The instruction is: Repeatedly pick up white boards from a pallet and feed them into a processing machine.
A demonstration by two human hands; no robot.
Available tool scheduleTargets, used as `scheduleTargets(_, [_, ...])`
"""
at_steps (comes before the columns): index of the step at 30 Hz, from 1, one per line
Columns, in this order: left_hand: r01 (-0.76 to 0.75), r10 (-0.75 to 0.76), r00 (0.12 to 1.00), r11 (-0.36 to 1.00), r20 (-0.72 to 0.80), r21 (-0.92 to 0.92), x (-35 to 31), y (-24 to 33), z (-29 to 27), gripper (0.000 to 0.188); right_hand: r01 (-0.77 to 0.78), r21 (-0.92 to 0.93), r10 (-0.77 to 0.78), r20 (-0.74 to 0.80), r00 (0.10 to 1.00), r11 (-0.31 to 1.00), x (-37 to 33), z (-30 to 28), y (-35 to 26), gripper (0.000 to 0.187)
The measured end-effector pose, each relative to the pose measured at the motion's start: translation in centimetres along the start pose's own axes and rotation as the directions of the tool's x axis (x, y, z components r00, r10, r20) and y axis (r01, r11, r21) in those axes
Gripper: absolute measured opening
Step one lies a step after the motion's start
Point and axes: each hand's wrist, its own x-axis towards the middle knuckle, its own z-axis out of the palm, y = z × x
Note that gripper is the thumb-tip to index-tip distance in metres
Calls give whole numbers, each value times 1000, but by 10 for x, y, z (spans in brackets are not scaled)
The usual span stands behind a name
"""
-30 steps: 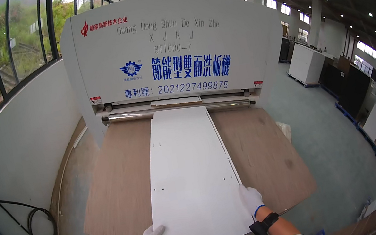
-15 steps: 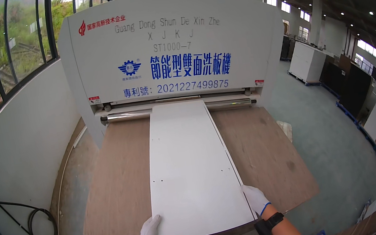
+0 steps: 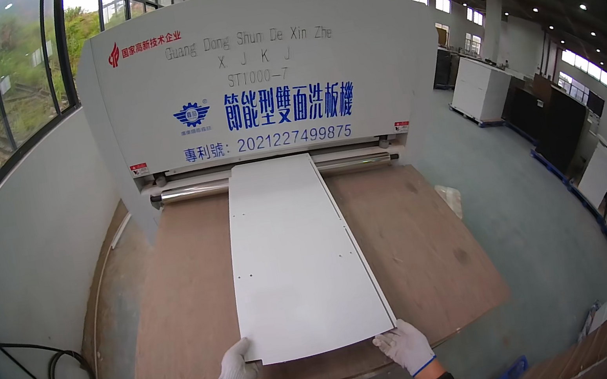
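Observation:
A long white panel [image 3: 296,270] with small drilled holes lies lengthwise on a brown wooden board [image 3: 424,250]. Its far end reaches the shiny metal roller [image 3: 193,192] at the front of a big white machine [image 3: 259,61]. My left hand [image 3: 237,368], in a white glove, grips the panel's near left corner, thumb by the edge. At the near right corner my gloved right hand [image 3: 406,346] has its fingers bent against the edge; the underside of its grip is hidden.
A white wall with windows [image 3: 22,67] runs along the left, and a coiled black cable [image 3: 70,377] hangs near it. Stacked panels [image 3: 490,88] stand on the right across the grey floor [image 3: 513,212]. A blue object [image 3: 504,378] lies low on the right.
The white panel has slid away from me toward the machine. My right hand has shifted from the panel's right side to its near right corner; my left hand stays at the left corner.

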Motion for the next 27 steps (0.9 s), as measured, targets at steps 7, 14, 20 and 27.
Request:
scheduleTargets(7, [-253, 132, 949, 860, 286, 443, 23, 7, -14, 28, 71, 44, -71, 3, 997, 996, 2, 23, 1, 43])
scheduleTargets(14, [27, -10, 978, 996, 207, -81, 35, 13, 15, 36, 126, 79, -148, 438, 887, 989, 34, -8, -2, 44])
scheduleTargets(20, [-64, 55, 934, 998, 354, 12, 41, 18, 1, 42, 8, 172, -37, 169, 985, 985, 17, 29, -2, 45])
scheduleTargets(27, [-24, 18, 929, 1000, 370, 12, 48, 21, 10, 44, -255, 509, 123, 280, 952, 822, 37, 12, -6, 46])
